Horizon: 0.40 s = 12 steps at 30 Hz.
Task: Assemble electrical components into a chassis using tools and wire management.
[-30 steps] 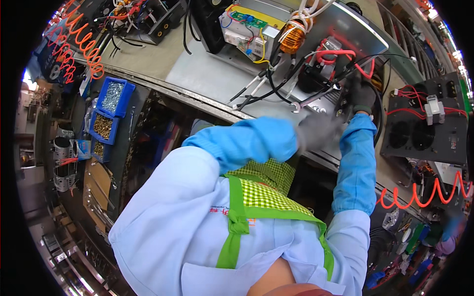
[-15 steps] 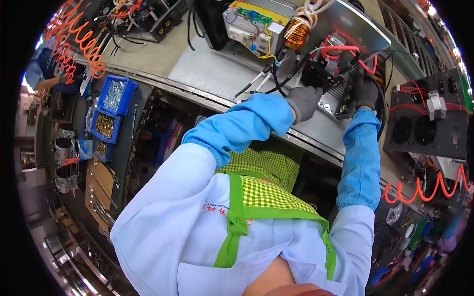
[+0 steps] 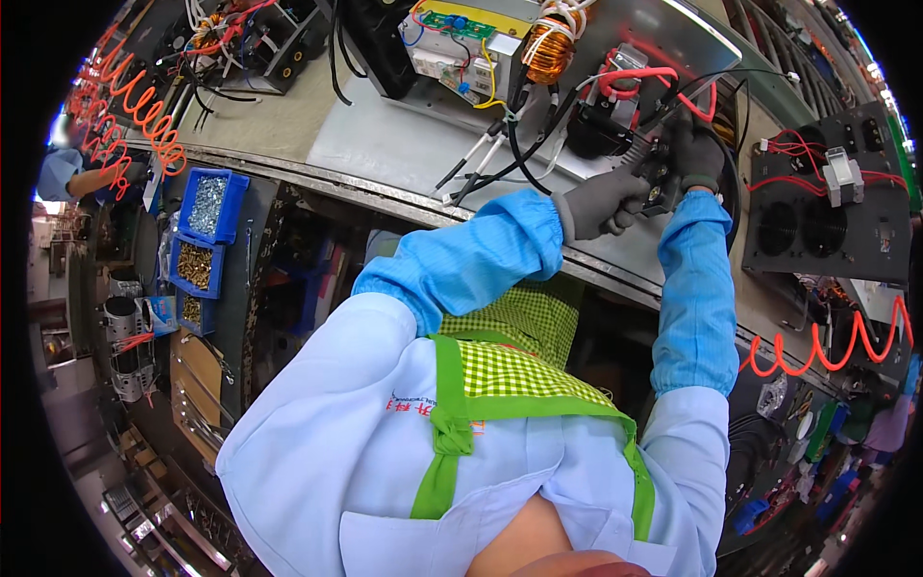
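Both my hands wear dark grey gloves. My left hand (image 3: 598, 206) is closed with curled fingers at the front of a metal chassis plate (image 3: 370, 135); whatever is in its fingers is too small to make out. Just beyond it, my right hand (image 3: 696, 156) grips a small black panel (image 3: 660, 175) with round fittings, held tilted. Red cables (image 3: 663, 75) loop above that hand. Left of the panel sits a round black part (image 3: 596, 130). Farther back stand a copper-wound coil (image 3: 548, 50) and a white unit with a green circuit board (image 3: 461, 34).
Blue bins of screws (image 3: 213, 204) stand at the left. On the right rests a black panel with two fans (image 3: 817, 207), near a coiled red hose (image 3: 827, 356). Loose cable ends (image 3: 471, 159) lie on the plate. Another person's arm (image 3: 91, 180) shows far left.
My left hand has drawn back toward me from the black part, its fingers now curled. The black panel has tilted in my right hand. The whole view has shifted slightly.
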Motion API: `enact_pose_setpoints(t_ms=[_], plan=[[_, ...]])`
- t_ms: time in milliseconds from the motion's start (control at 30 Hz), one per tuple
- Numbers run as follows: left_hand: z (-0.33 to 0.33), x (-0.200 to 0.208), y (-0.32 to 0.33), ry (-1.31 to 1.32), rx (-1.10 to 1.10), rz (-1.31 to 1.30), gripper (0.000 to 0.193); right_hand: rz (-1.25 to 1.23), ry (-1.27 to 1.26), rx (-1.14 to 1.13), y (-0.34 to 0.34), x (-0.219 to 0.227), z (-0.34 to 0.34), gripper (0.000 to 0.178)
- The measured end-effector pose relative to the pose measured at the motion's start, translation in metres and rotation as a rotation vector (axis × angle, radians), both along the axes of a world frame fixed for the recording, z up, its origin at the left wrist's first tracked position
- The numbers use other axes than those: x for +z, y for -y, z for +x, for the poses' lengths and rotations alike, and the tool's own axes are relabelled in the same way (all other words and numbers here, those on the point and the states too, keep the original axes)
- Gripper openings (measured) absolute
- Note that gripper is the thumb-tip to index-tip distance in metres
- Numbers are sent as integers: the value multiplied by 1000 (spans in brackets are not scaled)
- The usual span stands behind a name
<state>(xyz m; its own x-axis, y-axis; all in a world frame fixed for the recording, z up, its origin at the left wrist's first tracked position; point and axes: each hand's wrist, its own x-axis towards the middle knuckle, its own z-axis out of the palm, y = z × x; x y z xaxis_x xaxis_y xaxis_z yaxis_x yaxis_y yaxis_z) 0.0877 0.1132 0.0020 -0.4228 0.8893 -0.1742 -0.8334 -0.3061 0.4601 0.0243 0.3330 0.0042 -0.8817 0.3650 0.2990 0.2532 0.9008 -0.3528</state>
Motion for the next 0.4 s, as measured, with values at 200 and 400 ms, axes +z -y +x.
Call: enact_pose_setpoints(t_ms=[200, 400], plan=[[-3, 53, -16, -709, -39, -506, 14, -21, 32, -21, -3, -2, -3, 73], [3, 17, -43, -1255, -178, -836, 87, 7, -28, -15, 3, 1, -3, 78]])
